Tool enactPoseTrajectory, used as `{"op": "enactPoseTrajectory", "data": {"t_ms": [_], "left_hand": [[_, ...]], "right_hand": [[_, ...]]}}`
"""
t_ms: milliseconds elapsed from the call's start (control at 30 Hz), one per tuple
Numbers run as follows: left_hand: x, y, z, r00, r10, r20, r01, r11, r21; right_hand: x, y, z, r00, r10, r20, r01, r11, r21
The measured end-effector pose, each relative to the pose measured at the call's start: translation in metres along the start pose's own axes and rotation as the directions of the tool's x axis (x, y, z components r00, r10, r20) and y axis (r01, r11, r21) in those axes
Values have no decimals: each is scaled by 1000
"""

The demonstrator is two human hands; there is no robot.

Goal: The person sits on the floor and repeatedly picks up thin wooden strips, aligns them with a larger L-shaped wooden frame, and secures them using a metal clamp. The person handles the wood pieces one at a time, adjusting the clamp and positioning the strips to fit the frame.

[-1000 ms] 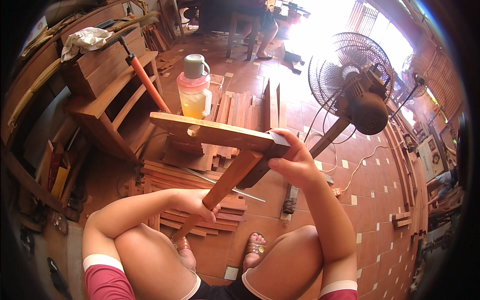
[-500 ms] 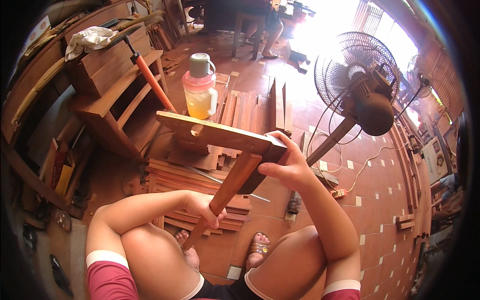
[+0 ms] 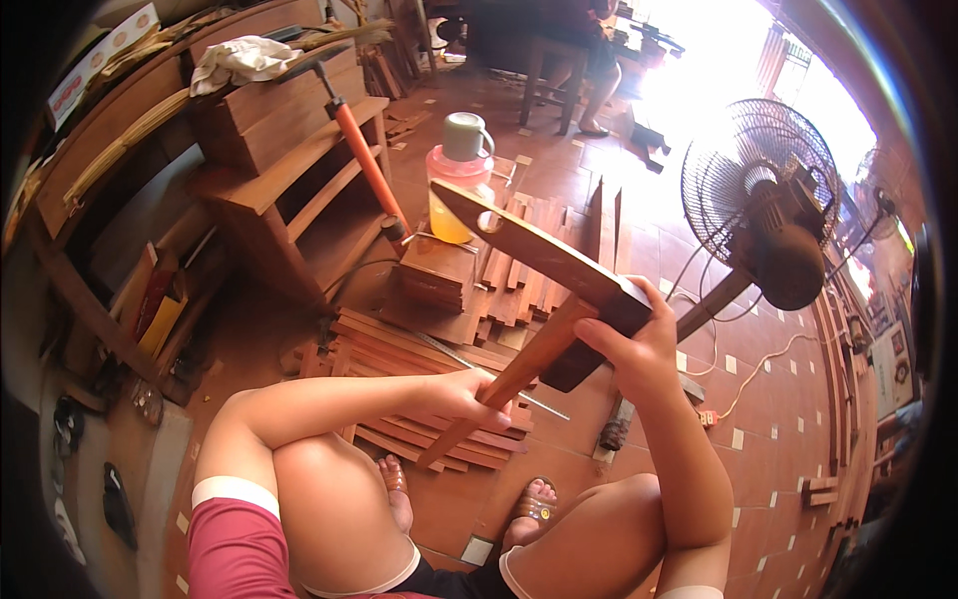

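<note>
My right hand [image 3: 639,344] grips a wooden try square at its corner, thumb on the near side and fingers round the far side. The pale, notched blade [image 3: 544,255] of the square has a round hole and points to the far left. Its dark stock [image 3: 574,365] slants down toward me. In my left hand [image 3: 467,396], fingers wrapped round it, is a narrow reddish wooden strip [image 3: 531,364]. The strip's upper end lies against the square near the inner corner; its lower end slants down over the stacked strips.
Below lie stacked wooden strips [image 3: 399,384] and a steel rule [image 3: 544,404]. Beyond are a jug [image 3: 449,222] of yellow drink, an orange hand pump [image 3: 369,165] and a wooden bench [image 3: 289,190]. A standing fan [image 3: 763,215] is at right, a power strip [image 3: 709,418] near it. Another person [image 3: 594,85] sits far back.
My view has swung, so the room appears further right and lower. Both hands have shifted right with the square and strip, and the square's blade now overlaps the jug. Both grips stay the same.
</note>
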State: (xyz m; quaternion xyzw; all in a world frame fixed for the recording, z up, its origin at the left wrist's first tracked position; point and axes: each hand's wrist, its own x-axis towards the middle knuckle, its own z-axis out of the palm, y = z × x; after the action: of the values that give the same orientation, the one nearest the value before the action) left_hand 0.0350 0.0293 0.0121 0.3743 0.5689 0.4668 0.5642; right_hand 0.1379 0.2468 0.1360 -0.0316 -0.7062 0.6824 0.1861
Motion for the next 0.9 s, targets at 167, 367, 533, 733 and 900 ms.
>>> {"op": "enactPoseTrajectory", "data": {"t_ms": [167,367,533,733,900], "left_hand": [[-5,9,5,987,-89,-134,101,991,86],[2,-19,0,994,-44,-95,52,995,82],[0,-18,0,989,-68,-130,69,998,6],[6,-26,-5,994,-58,-94,56,998,-18],[5,-28,-5,993,-69,-91,66,997,-34]], "right_hand": [[-6,0,7,999,-32,-12,30,988,-152],[-5,9,12,999,-3,-34,-2,992,-130],[1,12,13,998,30,-52,-36,992,-121],[2,19,10,998,40,-54,-44,995,-90],[2,18,11,995,76,-66,-83,991,-104]]}}
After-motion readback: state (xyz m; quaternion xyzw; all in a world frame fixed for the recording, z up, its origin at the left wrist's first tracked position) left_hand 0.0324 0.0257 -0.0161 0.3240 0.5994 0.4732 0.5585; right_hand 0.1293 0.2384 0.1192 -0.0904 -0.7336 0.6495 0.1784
